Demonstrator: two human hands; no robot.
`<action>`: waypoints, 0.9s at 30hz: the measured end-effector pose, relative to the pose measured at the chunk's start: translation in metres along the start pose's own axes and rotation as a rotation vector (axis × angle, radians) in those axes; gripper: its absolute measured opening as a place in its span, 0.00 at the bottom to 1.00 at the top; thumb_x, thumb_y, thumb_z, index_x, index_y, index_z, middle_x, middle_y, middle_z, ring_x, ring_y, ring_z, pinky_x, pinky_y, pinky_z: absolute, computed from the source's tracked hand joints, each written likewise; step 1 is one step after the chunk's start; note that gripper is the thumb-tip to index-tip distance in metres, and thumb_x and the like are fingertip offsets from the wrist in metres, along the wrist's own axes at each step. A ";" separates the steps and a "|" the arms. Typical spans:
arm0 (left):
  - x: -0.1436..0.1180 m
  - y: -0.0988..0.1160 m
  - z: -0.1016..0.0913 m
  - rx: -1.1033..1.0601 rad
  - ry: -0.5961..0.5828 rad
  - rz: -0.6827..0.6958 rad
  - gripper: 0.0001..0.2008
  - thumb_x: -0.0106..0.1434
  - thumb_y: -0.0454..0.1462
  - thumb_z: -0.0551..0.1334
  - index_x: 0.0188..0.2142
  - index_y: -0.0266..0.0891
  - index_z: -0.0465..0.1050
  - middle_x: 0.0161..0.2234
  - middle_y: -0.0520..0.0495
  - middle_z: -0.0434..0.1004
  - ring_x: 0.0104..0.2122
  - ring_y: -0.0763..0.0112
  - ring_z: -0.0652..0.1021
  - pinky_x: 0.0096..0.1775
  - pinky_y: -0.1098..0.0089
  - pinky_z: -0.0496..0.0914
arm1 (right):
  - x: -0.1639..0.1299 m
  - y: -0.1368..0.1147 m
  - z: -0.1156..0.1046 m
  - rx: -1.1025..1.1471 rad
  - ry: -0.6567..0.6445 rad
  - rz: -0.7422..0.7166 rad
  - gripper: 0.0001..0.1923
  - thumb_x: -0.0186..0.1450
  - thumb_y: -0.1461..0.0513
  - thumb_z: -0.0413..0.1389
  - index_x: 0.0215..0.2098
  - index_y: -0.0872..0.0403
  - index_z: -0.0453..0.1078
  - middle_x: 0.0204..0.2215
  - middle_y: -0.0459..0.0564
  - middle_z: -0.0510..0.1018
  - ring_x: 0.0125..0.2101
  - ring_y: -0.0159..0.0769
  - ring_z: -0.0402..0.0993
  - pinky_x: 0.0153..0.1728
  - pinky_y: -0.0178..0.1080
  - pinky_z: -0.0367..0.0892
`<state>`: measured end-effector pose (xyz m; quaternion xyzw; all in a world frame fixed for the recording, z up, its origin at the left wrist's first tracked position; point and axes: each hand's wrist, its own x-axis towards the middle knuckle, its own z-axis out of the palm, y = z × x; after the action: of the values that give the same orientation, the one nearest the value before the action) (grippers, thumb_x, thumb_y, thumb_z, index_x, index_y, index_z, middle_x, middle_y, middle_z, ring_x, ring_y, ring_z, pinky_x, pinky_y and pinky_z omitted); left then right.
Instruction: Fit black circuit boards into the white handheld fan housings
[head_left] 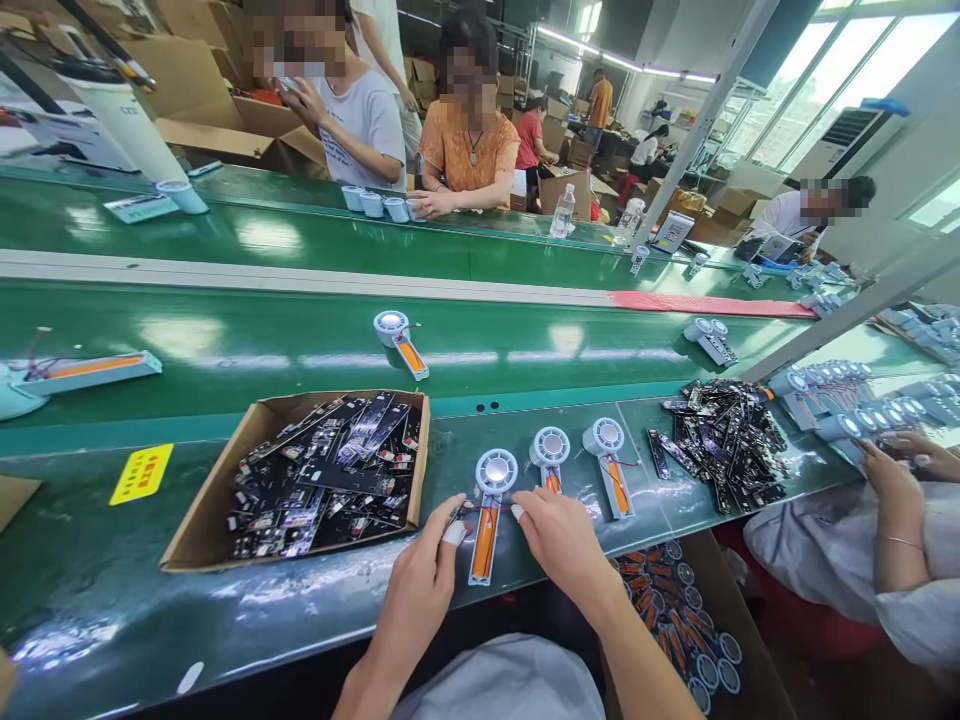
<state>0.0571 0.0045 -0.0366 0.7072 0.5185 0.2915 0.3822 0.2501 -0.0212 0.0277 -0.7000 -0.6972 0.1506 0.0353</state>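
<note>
On the bench edge in front of me lies an opened handheld fan (484, 540), its round head away from me and an orange cell in its handle. My left hand (424, 570) is at the left of the handle, thumb and forefinger pinched on a small dark piece too small to name. From the right, my right hand (566, 545) pinches the end of a thin red wire (495, 506) crossing the handle. White covers show on a fingertip of each hand. Two similar fans, one partly behind my right hand (551, 450) and another (611, 470), lie to the right.
A cardboard box (423, 470) of circuit boards stands left; a loose board pile (720, 440) lies right. Beyond runs a green conveyor belt (300, 345) carrying fans. A co-worker's hands (892, 470) work at far right. Below, a carton holds several fans (675, 610).
</note>
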 end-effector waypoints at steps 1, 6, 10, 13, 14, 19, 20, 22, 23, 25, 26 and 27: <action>0.000 0.000 -0.001 -0.001 -0.007 0.012 0.23 0.68 0.39 0.47 0.57 0.38 0.71 0.39 0.43 0.85 0.39 0.61 0.84 0.43 0.63 0.77 | 0.002 0.000 0.000 0.021 0.020 -0.026 0.12 0.73 0.66 0.49 0.43 0.51 0.75 0.36 0.50 0.82 0.36 0.38 0.80 0.34 0.34 0.66; 0.000 0.003 -0.003 -0.028 -0.014 0.054 0.22 0.67 0.39 0.49 0.55 0.39 0.74 0.44 0.42 0.84 0.38 0.62 0.83 0.42 0.63 0.77 | 0.008 0.001 0.016 0.243 0.248 -0.060 0.11 0.70 0.67 0.52 0.41 0.51 0.76 0.35 0.50 0.84 0.36 0.39 0.80 0.36 0.36 0.69; 0.000 0.003 -0.002 -0.060 0.006 0.065 0.22 0.67 0.40 0.50 0.53 0.39 0.76 0.47 0.40 0.83 0.32 0.63 0.82 0.39 0.63 0.77 | 0.010 -0.006 0.033 0.462 0.545 -0.098 0.13 0.71 0.66 0.49 0.42 0.51 0.76 0.41 0.52 0.83 0.41 0.39 0.80 0.43 0.37 0.72; 0.000 0.002 -0.001 -0.064 -0.002 0.067 0.23 0.66 0.39 0.49 0.53 0.39 0.76 0.45 0.39 0.83 0.28 0.64 0.80 0.38 0.62 0.77 | 0.011 -0.010 0.036 0.536 0.558 -0.061 0.12 0.69 0.66 0.49 0.44 0.52 0.75 0.39 0.52 0.83 0.37 0.37 0.81 0.39 0.36 0.73; 0.000 0.002 -0.001 -0.065 -0.003 0.063 0.23 0.66 0.39 0.49 0.53 0.38 0.76 0.45 0.40 0.84 0.27 0.64 0.79 0.39 0.62 0.77 | 0.011 -0.009 0.036 0.542 0.529 -0.020 0.12 0.68 0.66 0.51 0.45 0.52 0.74 0.38 0.50 0.83 0.32 0.36 0.80 0.36 0.36 0.73; 0.000 0.006 -0.003 -0.093 -0.004 0.033 0.22 0.66 0.41 0.49 0.52 0.37 0.76 0.36 0.42 0.83 0.23 0.66 0.76 0.36 0.63 0.76 | 0.012 -0.004 0.030 0.696 0.418 0.078 0.13 0.64 0.63 0.54 0.47 0.53 0.73 0.36 0.49 0.84 0.23 0.33 0.75 0.29 0.35 0.72; 0.000 0.007 -0.003 -0.097 -0.003 0.032 0.22 0.66 0.41 0.49 0.51 0.36 0.76 0.34 0.42 0.83 0.23 0.66 0.76 0.35 0.64 0.76 | 0.013 -0.004 0.030 0.752 0.414 0.068 0.13 0.65 0.62 0.54 0.47 0.53 0.73 0.36 0.49 0.84 0.23 0.33 0.75 0.27 0.35 0.71; 0.000 0.009 -0.004 -0.104 0.001 0.030 0.23 0.66 0.41 0.49 0.51 0.36 0.76 0.33 0.43 0.82 0.22 0.66 0.76 0.33 0.65 0.75 | 0.015 -0.009 0.032 0.835 0.438 0.049 0.12 0.65 0.61 0.53 0.46 0.53 0.73 0.34 0.49 0.84 0.25 0.33 0.77 0.27 0.34 0.71; 0.000 0.010 -0.004 -0.107 0.002 0.026 0.23 0.65 0.41 0.49 0.51 0.36 0.76 0.32 0.43 0.82 0.23 0.66 0.76 0.32 0.65 0.75 | 0.016 -0.012 0.033 0.858 0.457 0.045 0.12 0.66 0.62 0.52 0.46 0.53 0.73 0.33 0.49 0.84 0.25 0.33 0.77 0.27 0.33 0.72; -0.001 0.011 -0.005 -0.116 0.001 0.006 0.23 0.65 0.42 0.50 0.52 0.37 0.75 0.32 0.44 0.82 0.23 0.66 0.77 0.31 0.66 0.74 | 0.017 -0.017 0.035 0.881 0.497 0.039 0.14 0.66 0.62 0.52 0.48 0.53 0.72 0.33 0.49 0.84 0.26 0.33 0.78 0.27 0.33 0.72; -0.001 0.011 -0.006 -0.124 0.000 -0.010 0.23 0.66 0.42 0.50 0.53 0.38 0.74 0.31 0.45 0.82 0.23 0.66 0.77 0.31 0.66 0.74 | 0.018 -0.020 0.036 0.884 0.517 0.032 0.15 0.66 0.63 0.52 0.50 0.53 0.70 0.34 0.49 0.84 0.26 0.33 0.77 0.27 0.33 0.72; -0.002 0.012 -0.007 -0.131 -0.002 -0.026 0.23 0.66 0.42 0.50 0.54 0.38 0.74 0.30 0.46 0.82 0.23 0.66 0.77 0.30 0.67 0.73 | 0.019 -0.022 0.037 0.885 0.532 0.017 0.17 0.65 0.63 0.53 0.52 0.53 0.69 0.35 0.50 0.84 0.26 0.32 0.77 0.27 0.33 0.72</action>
<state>0.0572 0.0021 -0.0232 0.6741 0.5073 0.3192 0.4316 0.2193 -0.0080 -0.0051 -0.6379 -0.5278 0.2482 0.5029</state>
